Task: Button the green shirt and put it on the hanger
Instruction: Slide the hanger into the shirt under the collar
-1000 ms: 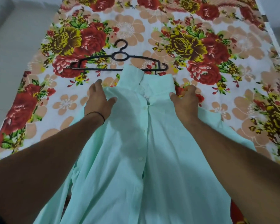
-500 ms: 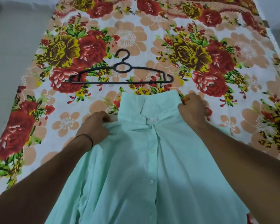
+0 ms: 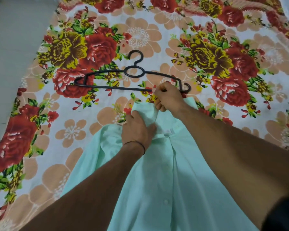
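Lying on the bedsheet, the shirt has its collar pinched by the left hand, while the right hand closes around the hanger.

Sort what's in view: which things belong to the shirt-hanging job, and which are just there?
In the job: shirt; hanger; left hand, on the collar; right hand, closed at the hanger's bar.
Just there: floral sheet; wrist band.

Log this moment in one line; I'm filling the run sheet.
stage: reaching hanger | left hand: holds shirt collar | right hand: on hanger bar | hanger: flat on bedsheet
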